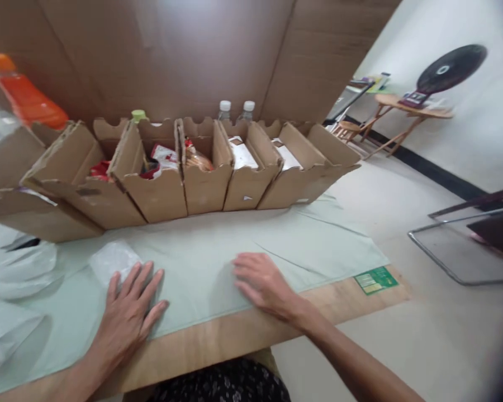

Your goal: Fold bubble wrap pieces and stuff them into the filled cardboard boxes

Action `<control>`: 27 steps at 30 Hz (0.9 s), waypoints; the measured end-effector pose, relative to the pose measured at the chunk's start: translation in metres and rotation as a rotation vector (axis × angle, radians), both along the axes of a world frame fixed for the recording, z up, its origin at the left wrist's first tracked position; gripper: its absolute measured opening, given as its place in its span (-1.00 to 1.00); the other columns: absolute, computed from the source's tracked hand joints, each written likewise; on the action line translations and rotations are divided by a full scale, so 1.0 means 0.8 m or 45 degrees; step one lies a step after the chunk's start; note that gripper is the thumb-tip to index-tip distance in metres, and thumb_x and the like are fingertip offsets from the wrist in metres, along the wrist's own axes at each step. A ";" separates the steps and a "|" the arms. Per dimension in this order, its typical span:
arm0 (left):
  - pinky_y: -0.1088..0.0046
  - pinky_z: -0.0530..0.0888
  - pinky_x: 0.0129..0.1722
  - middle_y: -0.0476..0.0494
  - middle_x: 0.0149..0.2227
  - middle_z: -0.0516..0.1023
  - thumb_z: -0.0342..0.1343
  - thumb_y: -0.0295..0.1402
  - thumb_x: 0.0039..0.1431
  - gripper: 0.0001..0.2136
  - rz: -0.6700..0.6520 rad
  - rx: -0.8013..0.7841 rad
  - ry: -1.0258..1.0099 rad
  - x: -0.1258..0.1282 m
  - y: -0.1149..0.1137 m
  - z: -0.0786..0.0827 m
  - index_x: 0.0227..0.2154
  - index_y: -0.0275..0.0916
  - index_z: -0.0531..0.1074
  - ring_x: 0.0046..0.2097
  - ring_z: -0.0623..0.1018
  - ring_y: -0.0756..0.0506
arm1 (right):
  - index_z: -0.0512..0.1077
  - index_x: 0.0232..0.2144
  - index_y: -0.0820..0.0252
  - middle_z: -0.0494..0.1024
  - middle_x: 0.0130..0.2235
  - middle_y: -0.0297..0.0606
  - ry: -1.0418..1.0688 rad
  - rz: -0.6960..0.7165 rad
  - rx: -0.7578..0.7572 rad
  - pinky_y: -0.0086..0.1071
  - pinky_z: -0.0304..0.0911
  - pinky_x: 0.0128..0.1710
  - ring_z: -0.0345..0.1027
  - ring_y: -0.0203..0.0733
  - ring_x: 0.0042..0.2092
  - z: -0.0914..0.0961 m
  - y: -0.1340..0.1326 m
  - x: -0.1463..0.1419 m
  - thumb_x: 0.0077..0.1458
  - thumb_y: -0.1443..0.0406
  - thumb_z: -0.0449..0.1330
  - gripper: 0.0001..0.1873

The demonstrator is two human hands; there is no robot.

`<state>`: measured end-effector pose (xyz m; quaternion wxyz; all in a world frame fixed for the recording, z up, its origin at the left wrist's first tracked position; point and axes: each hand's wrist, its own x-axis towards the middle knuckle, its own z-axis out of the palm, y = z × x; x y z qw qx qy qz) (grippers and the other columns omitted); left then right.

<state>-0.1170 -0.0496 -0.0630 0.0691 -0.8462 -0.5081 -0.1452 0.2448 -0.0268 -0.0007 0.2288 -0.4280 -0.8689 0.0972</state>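
A crumpled translucent plastic packet (114,261) is lying on the cloth-covered table (201,279), toward the surface's left end and between its near edge and the row of cardboard bins (163,195). The left hand (128,307) is reaching in from the near edge, palm down, its fingers spreading wide and their tips overlapping the packet's near right side; it is not gripping the packet. The right hand (262,282) is hovering or resting above the near edge, well apart from the packet and left of the green label (376,280) at the near right corner; its fingers are bending loosely, the thumb standing a little apart, with nothing showing between them. Blur is softening the right hand, and whether it is touching the cloth cannot be told. The left hand is covering part of the packet. White plastic bags (14,273) are running out of view at the left.
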 end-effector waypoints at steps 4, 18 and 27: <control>-0.42 -0.04 0.38 -0.33 0.33 0.45 -0.05 -0.19 0.43 -0.51 0.050 -0.025 -0.016 -0.040 0.010 -0.006 0.37 -0.03 0.29 0.38 0.36 -0.49 | 0.55 -0.01 0.07 0.66 0.06 -0.11 0.053 -0.539 0.319 0.03 0.32 0.16 0.51 0.08 0.13 0.063 0.031 0.147 0.34 0.25 0.16 -0.75; -0.37 -0.03 0.44 -0.25 0.52 0.09 0.09 -0.30 0.40 -0.33 0.256 0.164 -0.222 0.033 -0.018 0.013 0.48 0.15 0.01 0.50 0.10 -0.51 | 0.51 -0.59 0.09 0.18 -0.71 -0.52 -0.303 -0.764 0.117 -0.19 0.17 -0.06 0.16 -0.28 -0.49 0.153 0.172 0.309 0.06 0.32 0.37 -0.79; -0.32 0.07 0.43 -0.26 0.42 0.30 0.19 -0.38 0.29 -0.46 0.158 0.188 -0.319 0.038 -0.013 0.004 0.30 0.11 0.33 0.49 0.17 -0.47 | 0.33 -0.69 0.10 0.33 -0.63 -0.35 -0.702 -0.567 -0.159 -0.34 -0.09 -0.49 0.03 -0.32 -0.59 0.177 0.115 0.194 0.03 0.26 0.34 -0.65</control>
